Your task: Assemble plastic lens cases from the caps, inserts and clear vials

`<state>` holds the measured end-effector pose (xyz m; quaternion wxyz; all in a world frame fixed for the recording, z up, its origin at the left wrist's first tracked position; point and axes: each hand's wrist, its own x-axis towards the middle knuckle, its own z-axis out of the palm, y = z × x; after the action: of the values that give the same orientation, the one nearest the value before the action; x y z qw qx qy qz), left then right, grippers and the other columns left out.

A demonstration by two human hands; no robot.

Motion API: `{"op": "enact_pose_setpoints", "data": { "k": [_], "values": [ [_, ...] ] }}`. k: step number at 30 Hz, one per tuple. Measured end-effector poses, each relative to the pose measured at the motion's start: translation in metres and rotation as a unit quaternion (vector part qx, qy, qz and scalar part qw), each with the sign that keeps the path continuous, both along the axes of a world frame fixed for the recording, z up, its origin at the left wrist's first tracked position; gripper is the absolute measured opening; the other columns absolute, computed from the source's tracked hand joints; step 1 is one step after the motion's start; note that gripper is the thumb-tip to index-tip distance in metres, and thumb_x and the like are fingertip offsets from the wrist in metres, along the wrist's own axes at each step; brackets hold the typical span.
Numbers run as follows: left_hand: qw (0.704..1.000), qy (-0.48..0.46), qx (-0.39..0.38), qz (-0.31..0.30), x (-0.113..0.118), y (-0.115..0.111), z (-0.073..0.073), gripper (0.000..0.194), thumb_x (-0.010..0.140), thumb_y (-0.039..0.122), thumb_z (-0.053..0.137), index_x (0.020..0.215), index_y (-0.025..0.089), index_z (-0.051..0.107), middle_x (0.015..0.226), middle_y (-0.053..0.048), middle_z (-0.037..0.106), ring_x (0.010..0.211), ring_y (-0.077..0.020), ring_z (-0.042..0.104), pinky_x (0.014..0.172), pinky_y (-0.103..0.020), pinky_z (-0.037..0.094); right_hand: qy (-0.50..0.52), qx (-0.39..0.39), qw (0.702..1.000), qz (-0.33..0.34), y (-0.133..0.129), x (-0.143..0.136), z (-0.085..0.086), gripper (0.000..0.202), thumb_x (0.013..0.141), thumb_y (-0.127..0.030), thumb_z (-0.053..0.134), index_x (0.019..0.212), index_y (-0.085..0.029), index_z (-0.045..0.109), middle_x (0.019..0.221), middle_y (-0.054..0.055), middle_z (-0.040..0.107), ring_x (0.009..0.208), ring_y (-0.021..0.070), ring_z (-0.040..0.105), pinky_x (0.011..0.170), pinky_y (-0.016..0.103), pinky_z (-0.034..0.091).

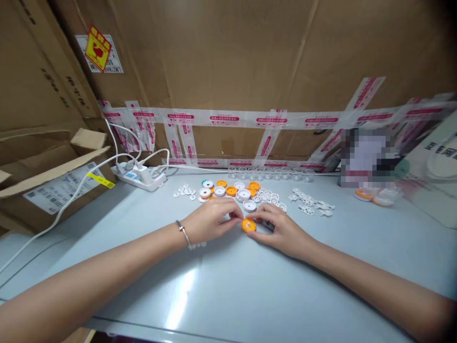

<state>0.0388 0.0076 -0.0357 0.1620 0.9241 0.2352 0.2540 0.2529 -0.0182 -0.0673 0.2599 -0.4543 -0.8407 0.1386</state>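
An orange round cap (pixel 248 226) with a small pale piece at its centre is at the middle of the table. My right hand (pixel 282 229) grips its right edge between thumb and fingers. Just left of the cap, my left hand (pixel 216 220) is closed in a pinch, fingertips at the cap's rim. Whatever is between those fingertips, if anything, is too small to make out. Directly behind stands a white round cap (pixel 249 206), among several more white and orange caps (pixel 231 191). My left hand hides part of that group.
Small white plastic pieces (pixel 184 190) lie left of the caps, flat white cut-out parts (pixel 307 200) right. Clear round containers (pixel 269 174) line the back, before a large cardboard box (pixel 221 57). A power strip (pixel 141 179) with cables and an open carton (pixel 60 181) stand left.
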Motion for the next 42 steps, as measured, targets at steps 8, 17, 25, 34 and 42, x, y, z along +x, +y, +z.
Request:
{"op": "enact_pose_setpoints", "data": {
  "k": [8,17,25,34,42],
  "values": [
    [0.999,0.007,0.045,0.020,0.013,0.005,-0.024,0.009,0.083,0.017,0.052,0.079,0.015,0.059,0.077,-0.002,0.063,0.072,-0.0119,0.057,0.067,-0.023,0.043,0.002,0.000,1.000,0.019,0.008,-0.009,0.000,0.020,0.073,-0.034,0.066,0.089,-0.022,0.065,0.082,0.004,0.056,0.084,0.0189,0.053,0.079,0.035,0.041],
    [0.998,0.020,0.062,-0.003,0.013,0.003,-0.022,0.013,0.086,0.016,0.048,0.082,0.015,0.060,0.077,-0.002,0.064,0.074,-0.0120,0.057,0.067,-0.024,0.040,0.005,-0.003,1.000,0.019,0.005,-0.007,-0.001,0.021,0.072,-0.035,0.067,0.088,-0.022,0.065,0.083,0.003,0.056,0.085,0.0193,0.052,0.080,0.035,0.040],
    [0.998,0.013,0.055,0.001,0.012,0.003,-0.027,0.012,0.086,0.016,0.048,0.083,0.015,0.060,0.079,-0.003,0.064,0.076,-0.0122,0.056,0.068,-0.024,0.042,0.005,-0.004,1.000,0.016,0.005,-0.007,0.000,0.021,0.072,-0.036,0.067,0.088,-0.023,0.065,0.083,0.003,0.057,0.085,0.0195,0.052,0.078,0.035,0.040],
    [0.994,0.060,0.096,-0.009,0.008,0.001,-0.024,0.018,0.087,0.020,0.047,0.084,0.017,0.064,0.080,-0.003,0.064,0.075,-0.0122,0.056,0.067,-0.024,0.040,0.015,0.000,1.000,0.022,0.005,-0.006,-0.001,0.024,0.072,-0.039,0.067,0.090,-0.024,0.065,0.084,0.004,0.058,0.086,0.0200,0.052,0.079,0.036,0.040],
    [0.989,0.066,0.130,-0.006,-0.005,-0.006,-0.014,0.024,0.089,0.015,0.042,0.101,0.019,0.062,0.088,-0.004,0.068,0.080,-0.0135,0.060,0.071,-0.028,0.045,0.013,-0.003,1.000,0.019,0.008,-0.003,-0.005,0.030,0.069,-0.045,0.068,0.092,-0.024,0.066,0.085,0.004,0.059,0.086,0.0200,0.052,0.080,0.037,0.039]
  ]
}}
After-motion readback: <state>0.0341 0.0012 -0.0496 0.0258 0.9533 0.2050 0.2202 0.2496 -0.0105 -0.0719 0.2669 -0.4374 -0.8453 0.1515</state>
